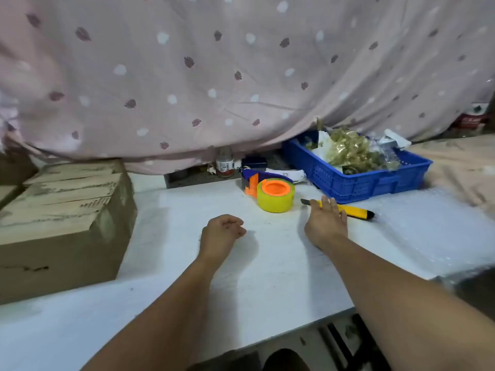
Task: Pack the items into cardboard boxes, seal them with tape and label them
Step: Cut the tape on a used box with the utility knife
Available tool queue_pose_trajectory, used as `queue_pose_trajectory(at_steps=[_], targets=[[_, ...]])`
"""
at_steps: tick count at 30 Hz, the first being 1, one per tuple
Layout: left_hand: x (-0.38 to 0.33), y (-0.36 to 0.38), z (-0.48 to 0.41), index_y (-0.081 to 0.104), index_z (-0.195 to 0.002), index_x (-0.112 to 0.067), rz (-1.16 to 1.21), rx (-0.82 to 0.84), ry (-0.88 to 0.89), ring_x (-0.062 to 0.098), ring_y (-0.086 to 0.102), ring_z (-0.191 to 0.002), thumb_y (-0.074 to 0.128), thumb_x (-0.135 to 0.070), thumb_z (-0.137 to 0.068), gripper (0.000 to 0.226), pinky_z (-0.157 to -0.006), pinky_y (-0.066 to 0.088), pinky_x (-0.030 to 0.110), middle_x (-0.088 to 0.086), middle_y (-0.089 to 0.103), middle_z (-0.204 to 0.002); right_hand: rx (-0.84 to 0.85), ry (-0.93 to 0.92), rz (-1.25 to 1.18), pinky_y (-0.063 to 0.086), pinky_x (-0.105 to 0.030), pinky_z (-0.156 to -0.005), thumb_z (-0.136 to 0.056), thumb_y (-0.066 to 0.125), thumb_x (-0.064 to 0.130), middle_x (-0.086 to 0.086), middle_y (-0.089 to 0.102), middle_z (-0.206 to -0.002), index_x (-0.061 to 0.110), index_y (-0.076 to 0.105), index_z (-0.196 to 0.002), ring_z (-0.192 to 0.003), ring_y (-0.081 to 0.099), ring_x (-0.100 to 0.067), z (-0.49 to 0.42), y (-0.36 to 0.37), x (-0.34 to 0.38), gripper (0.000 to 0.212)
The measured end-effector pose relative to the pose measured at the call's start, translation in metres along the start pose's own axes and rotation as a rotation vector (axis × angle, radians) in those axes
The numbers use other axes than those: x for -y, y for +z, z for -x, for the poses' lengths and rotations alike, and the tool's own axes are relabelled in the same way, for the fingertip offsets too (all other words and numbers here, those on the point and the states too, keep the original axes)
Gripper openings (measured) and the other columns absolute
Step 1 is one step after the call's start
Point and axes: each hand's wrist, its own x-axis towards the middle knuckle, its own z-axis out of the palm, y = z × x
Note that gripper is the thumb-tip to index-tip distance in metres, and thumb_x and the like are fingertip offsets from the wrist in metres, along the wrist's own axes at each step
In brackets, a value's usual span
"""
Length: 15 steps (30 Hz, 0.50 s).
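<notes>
The yellow utility knife lies flat on the white table, just right of the tape roll. Its long axis runs left to right with a slight slant. The dark tip points at the roll and the black butt end lies farther right and a little nearer the person.

The right hand lies across the middle of the knife with its fingers stretched straight and flat, not curled round it. The left hand rests on the table to the near left of the roll, fingers loosely curled and holding nothing.

The roll is yellow with an orange core, lying on its side in a blue and orange dispenser. Just right of it and behind the knife stands a blue crate of gold-coloured pieces, its front wall close to the knife. Well to the left of the roll sit closed cardboard boxes. Bare tabletop runs from the roll toward the person as far as the near edge. Behind the roll a small bottle stands under a hanging pink curtain.
</notes>
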Motion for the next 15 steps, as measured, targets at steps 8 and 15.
queue_pose_trajectory(at_steps=[8, 15], targets=[[0.008, -0.002, -0.002, 0.069, -0.080, -0.018, -0.054, -0.045, 0.031, 0.011, 0.069, -0.073, 0.049, -0.005, -0.086, 0.025, -0.088, 0.052, 0.039, -0.003, 0.072, -0.069, 0.084, 0.034, 0.091, 0.014, -0.052, -0.112, -0.100, 0.032, 0.035, -0.014, 0.011, -0.158, 0.032, 0.012, -0.151, -0.143, 0.009, -0.037, -0.010, 0.000, -0.015, 0.055], [0.009, -0.004, 0.006, 0.071, -0.081, -0.018, -0.066, -0.041, 0.032, 0.012, 0.069, -0.075, 0.051, -0.005, -0.086, 0.024, -0.089, 0.053, 0.039, -0.002, 0.072, -0.070, 0.043, 0.046, 0.396, 0.024, -0.043, -0.101, -0.096, 0.030, 0.020, -0.013, 0.035, -0.137, 0.020, 0.038, -0.137, -0.128, 0.027, -0.031, -0.007, -0.013, -0.008, 0.042]])
